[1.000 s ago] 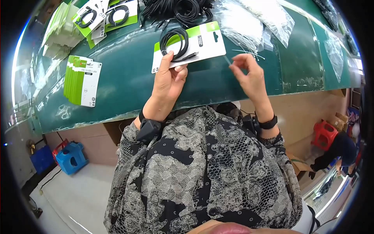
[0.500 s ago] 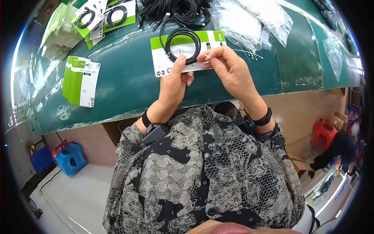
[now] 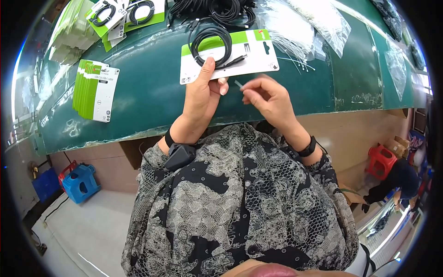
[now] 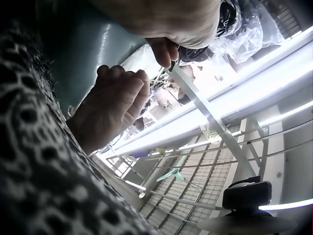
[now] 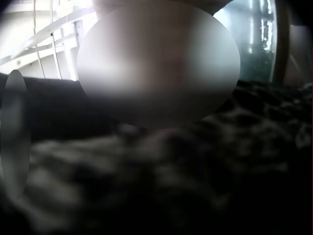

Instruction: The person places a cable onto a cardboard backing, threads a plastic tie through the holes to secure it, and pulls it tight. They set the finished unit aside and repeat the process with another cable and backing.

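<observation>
In the head view my left hand grips a white and green packaging card, thumb in front and fingers behind. A coiled black cable lies against the card's face, its plug pointing right. Just below the card's lower edge, my right hand pinches a thin pale cable tie between thumb and fingertips. The left wrist view shows the right hand beside the left hand. Blur fills most of the right wrist view.
A heap of black cables lies behind the card, with loose white cable ties and plastic bags to its right. Fanned cards, carded cables and a card stack are on the left. The table's front edge is near my body.
The right hand came in from the right to the card's face, then drew back below its lower edge. The left hand still holds the card and cable, which tilted and shifted slightly.
</observation>
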Demonstrator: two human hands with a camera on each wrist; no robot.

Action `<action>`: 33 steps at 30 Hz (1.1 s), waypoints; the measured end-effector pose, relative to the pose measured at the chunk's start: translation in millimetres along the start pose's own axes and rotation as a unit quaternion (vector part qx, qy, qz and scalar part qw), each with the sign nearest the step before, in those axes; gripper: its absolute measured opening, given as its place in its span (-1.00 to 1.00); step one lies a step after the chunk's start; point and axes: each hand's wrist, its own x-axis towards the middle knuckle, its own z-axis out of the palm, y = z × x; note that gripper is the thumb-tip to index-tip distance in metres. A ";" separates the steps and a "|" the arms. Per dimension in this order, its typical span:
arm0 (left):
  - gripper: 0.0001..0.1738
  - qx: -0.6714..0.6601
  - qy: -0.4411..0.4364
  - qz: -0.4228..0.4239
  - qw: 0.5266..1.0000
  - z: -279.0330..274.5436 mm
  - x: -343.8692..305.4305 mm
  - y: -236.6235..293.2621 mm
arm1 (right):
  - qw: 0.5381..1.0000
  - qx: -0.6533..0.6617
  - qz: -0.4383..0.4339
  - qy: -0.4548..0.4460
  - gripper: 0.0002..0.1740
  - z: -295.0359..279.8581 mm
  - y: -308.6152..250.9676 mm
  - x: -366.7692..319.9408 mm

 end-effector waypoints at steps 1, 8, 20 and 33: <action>-0.80 -0.023 -0.001 -0.019 1.000 2.4 -0.6 2.1 | 0.999 -0.020 -0.032 0.039 -0.93 1.6 6.7 3.4; -0.81 -0.119 -0.006 -0.103 0.988 2.6 -3.4 4.9 | 0.972 -0.106 -0.146 0.149 -0.87 11.4 10.9 16.0; -0.80 -0.187 -0.009 -0.147 0.971 -1.9 -4.7 1.0 | 0.973 -0.055 -0.159 0.160 -0.87 18.1 8.0 20.6; -0.71 -0.650 -0.071 -0.277 0.704 6.9 -0.5 18.4 | 0.866 -0.297 -0.340 0.215 -0.81 17.6 -46.4 36.2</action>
